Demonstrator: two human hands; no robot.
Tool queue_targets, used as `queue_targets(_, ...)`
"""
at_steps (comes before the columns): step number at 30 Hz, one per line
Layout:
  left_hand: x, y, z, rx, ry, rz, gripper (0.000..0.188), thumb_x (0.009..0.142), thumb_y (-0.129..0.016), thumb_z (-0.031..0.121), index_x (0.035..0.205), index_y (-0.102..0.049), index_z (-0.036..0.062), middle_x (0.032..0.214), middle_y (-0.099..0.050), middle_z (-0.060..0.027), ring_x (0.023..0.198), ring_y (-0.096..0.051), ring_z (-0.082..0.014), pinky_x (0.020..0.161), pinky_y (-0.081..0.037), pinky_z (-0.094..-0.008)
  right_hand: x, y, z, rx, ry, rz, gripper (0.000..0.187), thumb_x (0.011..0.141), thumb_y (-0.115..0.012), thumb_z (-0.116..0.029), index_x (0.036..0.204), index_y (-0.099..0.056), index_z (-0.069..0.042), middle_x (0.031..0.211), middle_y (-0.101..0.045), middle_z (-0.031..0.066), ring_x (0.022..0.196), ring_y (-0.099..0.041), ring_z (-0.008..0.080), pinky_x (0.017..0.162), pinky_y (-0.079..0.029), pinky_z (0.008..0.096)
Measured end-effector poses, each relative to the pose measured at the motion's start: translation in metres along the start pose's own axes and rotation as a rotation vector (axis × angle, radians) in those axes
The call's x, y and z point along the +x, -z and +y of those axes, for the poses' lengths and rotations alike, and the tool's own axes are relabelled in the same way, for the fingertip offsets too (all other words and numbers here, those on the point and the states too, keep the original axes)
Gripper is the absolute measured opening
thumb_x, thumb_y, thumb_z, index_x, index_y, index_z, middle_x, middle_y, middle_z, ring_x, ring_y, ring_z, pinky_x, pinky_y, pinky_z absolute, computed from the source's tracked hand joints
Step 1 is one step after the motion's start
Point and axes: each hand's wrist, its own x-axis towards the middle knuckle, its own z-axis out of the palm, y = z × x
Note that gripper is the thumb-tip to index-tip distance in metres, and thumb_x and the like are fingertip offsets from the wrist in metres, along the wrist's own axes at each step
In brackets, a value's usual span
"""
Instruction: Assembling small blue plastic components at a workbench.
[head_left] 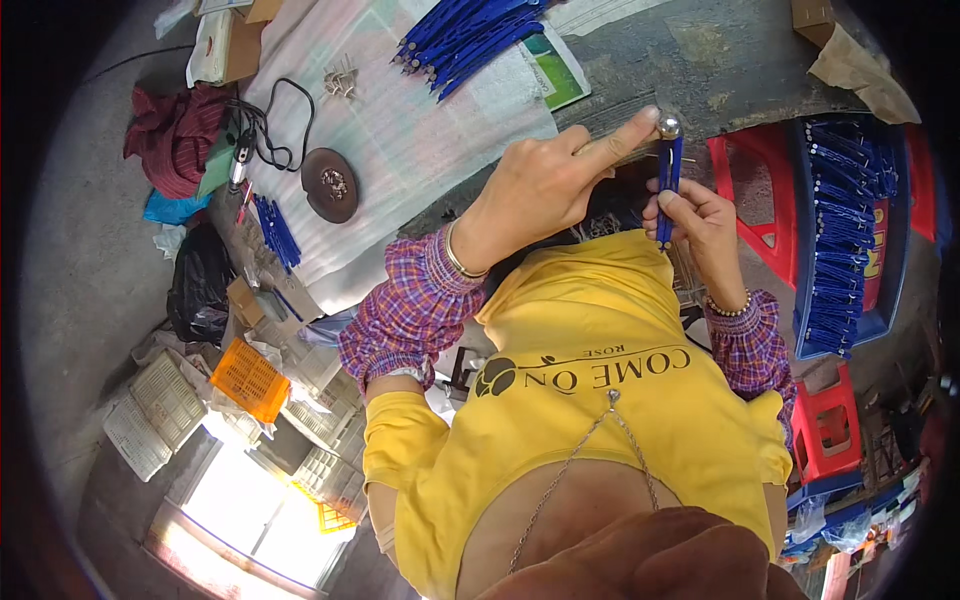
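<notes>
In my right hand (705, 222) is a slim blue stick (671, 175), pinched near its lower end between thumb and fingers. It stands nearly upright in the picture, and a shiny metal ball (669, 127) tops it. My left hand (540, 185) comes in from the left with its index finger stretched out. That fingertip touches the side of the ball. The other left fingers are curled in, and whatever they may hold is hidden. Beyond the hands, a bundle of similar blue sticks (468, 38) with silvery ends lies on the table.
A pale sheet (400, 130) covers part of the dark table (690, 60). On it are a brown dish (320, 195) with small metal bits, a small metal pile (342, 78) and more blue sticks (276, 233). Right, a blue crate (803, 300) of sticks stands beside a red stool (770, 190).
</notes>
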Motion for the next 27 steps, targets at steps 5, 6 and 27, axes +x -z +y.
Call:
queue_targets(5,0.006,0.014,0.008,-0.137,-0.055,0.142,0.071,0.071,-0.061,-0.001,0.136,-0.041,0.0212,0.066,-0.05,-0.0081,0.055,-0.051,-0.0262,0.049,-0.042,-0.0351,0.004,0.003,0.003,0.026,-0.005,-0.013,0.023,0.089,-0.054,-0.009,0.106,-0.057,0.006,0.078,-0.061,0.0084,0.064,-0.06,0.0129,0.059,-0.051,0.0237)
queue_targets(6,0.006,0.019,0.012,-0.139,-0.058,0.138,0.071,0.071,-0.061,-0.001,0.136,-0.041,0.0212,0.066,-0.05,-0.0081,0.055,-0.051,-0.0262,0.049,-0.042,-0.0351,0.004,0.003,0.005,0.05,0.002,-0.03,0.023,0.089,-0.054,-0.009,0.106,-0.057,0.006,0.078,-0.061,0.0085,0.064,-0.06,0.013,0.06,-0.051,0.0239)
queue_targets(27,0.001,-0.01,-0.006,0.01,-0.038,0.122,0.069,0.075,-0.059,0.006,0.138,-0.037,0.0251,0.061,-0.043,-0.0064,0.048,-0.048,-0.0239,0.043,-0.041,-0.0355,0.002,-0.004,-0.002,0.065,-0.033,-0.004,0.02,0.089,-0.053,-0.009,0.103,-0.059,0.005,0.075,-0.061,0.007,0.062,-0.06,0.0119,0.057,-0.052,0.0223)
